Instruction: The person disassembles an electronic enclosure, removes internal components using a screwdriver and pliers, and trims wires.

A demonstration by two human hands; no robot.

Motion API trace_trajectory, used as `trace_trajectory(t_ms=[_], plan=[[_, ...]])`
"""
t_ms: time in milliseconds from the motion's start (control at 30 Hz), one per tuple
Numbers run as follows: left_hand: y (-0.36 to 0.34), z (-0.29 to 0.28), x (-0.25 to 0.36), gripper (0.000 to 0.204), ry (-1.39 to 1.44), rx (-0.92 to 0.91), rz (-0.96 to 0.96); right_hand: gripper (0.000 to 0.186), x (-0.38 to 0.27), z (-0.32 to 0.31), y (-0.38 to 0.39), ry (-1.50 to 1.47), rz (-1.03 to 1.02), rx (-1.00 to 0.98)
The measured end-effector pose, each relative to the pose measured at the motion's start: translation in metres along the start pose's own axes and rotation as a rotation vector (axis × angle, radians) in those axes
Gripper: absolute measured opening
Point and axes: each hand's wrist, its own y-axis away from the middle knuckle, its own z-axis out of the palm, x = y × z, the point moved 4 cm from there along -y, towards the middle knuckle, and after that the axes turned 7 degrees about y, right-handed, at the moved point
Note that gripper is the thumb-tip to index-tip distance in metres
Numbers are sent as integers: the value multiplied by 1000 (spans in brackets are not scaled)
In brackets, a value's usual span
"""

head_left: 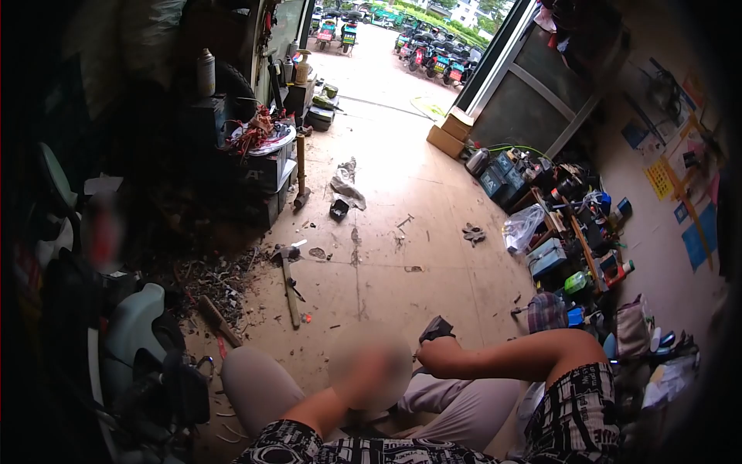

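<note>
We are sitting low on a workshop floor [402, 193], knees up in pale trousers. Our right hand [439, 357] is closing around a small dark object [437, 328], holding it just above our knee. Our left hand [369, 377] is blurred, so we cannot tell how its fingers are standing. A wooden-handled hammer [288, 282] is lying on the floor ahead of us, beside a heap of scrap [216, 282]. Parked scooters [433, 54] are lining the yard outside.

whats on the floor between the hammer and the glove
In the head view, between the hammer and the glove lies mostly bare dusty floor with small scraps.
</note>
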Motion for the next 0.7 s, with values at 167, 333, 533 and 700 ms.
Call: trace_trajectory(t_ms=[167, 333, 533, 700], plan=[[-3, 4, -16, 38, 130, -66, -79, 18, 12, -2, -11, 57, 7, -23], [-5, -8, 32, 35, -115, -60, -137, 22, 49, 82, -34, -765, 120, -281], [1, -17, 33, 26, -305, -123, -103, 14, 28, 48, -30, -805, 119, -335], [-12, -36, 78, 39, -219, -161, -49, 13, 17, 32, -26, -4, 43, -180]])
